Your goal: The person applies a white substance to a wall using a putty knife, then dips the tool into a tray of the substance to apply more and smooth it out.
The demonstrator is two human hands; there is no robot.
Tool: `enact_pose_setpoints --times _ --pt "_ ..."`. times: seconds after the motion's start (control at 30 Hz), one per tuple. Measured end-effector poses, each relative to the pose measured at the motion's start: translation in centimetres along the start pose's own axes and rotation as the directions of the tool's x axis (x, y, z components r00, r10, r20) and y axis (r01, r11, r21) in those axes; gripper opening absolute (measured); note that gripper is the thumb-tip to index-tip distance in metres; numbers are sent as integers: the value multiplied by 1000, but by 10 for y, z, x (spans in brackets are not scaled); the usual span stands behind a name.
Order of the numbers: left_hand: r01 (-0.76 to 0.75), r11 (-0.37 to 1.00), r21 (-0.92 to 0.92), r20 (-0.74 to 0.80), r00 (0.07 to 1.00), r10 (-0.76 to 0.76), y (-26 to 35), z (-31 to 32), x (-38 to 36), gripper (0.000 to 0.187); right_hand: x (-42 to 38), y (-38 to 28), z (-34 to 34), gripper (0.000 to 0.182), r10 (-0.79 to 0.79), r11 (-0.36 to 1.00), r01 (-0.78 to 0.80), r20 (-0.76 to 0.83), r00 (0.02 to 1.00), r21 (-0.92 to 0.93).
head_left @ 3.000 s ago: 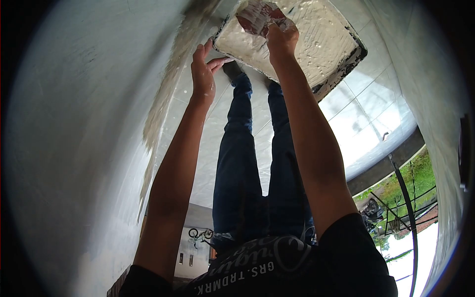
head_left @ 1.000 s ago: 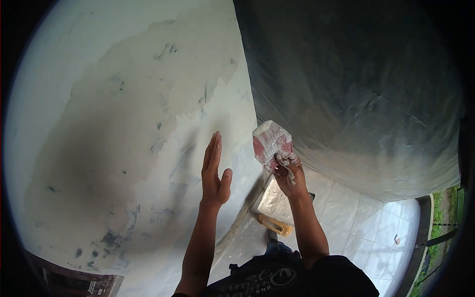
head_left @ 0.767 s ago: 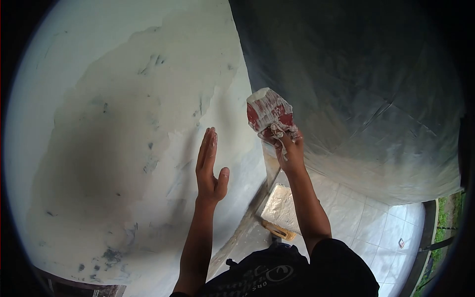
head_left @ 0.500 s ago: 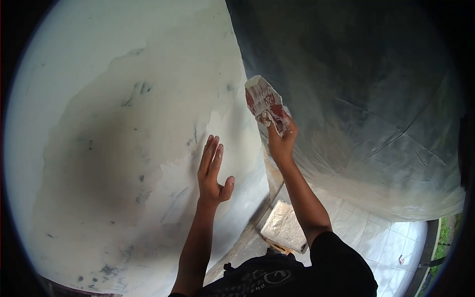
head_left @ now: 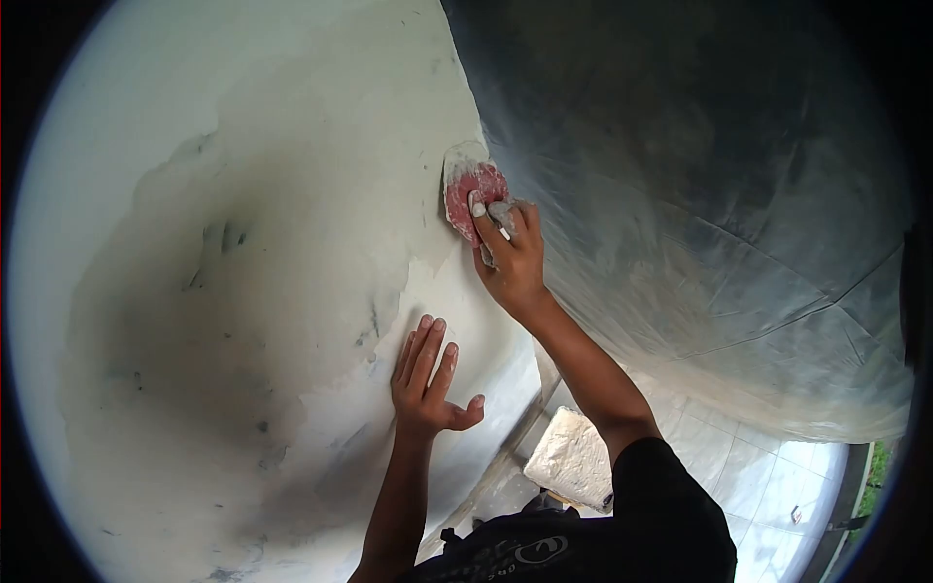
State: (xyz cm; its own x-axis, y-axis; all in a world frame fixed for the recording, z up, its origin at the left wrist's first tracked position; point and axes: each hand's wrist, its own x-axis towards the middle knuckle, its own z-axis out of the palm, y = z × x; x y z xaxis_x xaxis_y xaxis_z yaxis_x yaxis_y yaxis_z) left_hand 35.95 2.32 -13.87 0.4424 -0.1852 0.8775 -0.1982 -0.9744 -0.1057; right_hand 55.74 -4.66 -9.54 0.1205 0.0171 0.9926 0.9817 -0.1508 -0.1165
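Note:
My right hand point(head_left: 510, 255) grips a red putty scraper point(head_left: 470, 189) smeared with white filler, its blade pressed flat against the pale wall point(head_left: 243, 291) near the corner where it meets a darker grey wall point(head_left: 700, 165). My left hand point(head_left: 428, 379) rests flat on the pale wall lower down, fingers spread and holding nothing. The pale wall carries a wide patch of fresh whitish filler with grey marks showing through.
A tray of white filler point(head_left: 573, 459) lies on the tiled floor point(head_left: 739, 476) below my right arm. A strip of grass point(head_left: 880, 476) shows at the far lower right edge.
My right hand lifted the scraper from the filler tray up to the wall and pressed its blade on. My left hand went from hovering edge-on to lying flat on the wall.

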Motion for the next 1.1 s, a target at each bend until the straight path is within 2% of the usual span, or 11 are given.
enact_pose_setpoints --times 0.07,0.2,0.37,0.43,0.47,0.6,0.67,0.8,0.97,1.03,1.1 --pt "-41 999 27 28 999 40 -1 0 -1 71 -6 1 2 56 11 999 -13 39 999 49" --pt "-36 999 20 46 998 35 -1 -2 -3 72 -37 3 -3 56 44 984 -69 154 987 163" --pt "-47 998 32 40 998 45 -2 -1 -1 72 -73 -7 -17 55 96 971 -127 157 983 203" --pt "-54 998 33 40 998 53 -3 -1 -1 73 -63 -11 -21 57 103 968 -120 86 991 222" --pt "-53 998 35 41 998 51 -2 -1 -1 73 -54 -6 -19 58 70 973 -69 0 998 219" --pt "-57 997 46 52 997 54 -1 -1 -2 73 1 5 -12 61 59 994 -58 -18 998 89" --pt "-51 998 46 54 997 48 -1 -2 -1 73 12 6 -1 60 33 994 -42 93 995 98" --pt "-5 1000 15 -1 1000 5 -2 2 -3 63 -10 2 0 61 18 984 -32 80 997 178" --pt "-36 999 34 -6 999 36 -1 1 -1 66 -80 -18 -21 56 118 970 -160 224 967 183" --pt "-44 998 37 -10 999 45 -1 2 1 66 -70 -15 -25 57 106 964 -147 187 977 222" --pt "-45 998 39 -8 999 45 -1 2 -1 66 -46 -2 -26 66 120 981 -141 156 980 130"
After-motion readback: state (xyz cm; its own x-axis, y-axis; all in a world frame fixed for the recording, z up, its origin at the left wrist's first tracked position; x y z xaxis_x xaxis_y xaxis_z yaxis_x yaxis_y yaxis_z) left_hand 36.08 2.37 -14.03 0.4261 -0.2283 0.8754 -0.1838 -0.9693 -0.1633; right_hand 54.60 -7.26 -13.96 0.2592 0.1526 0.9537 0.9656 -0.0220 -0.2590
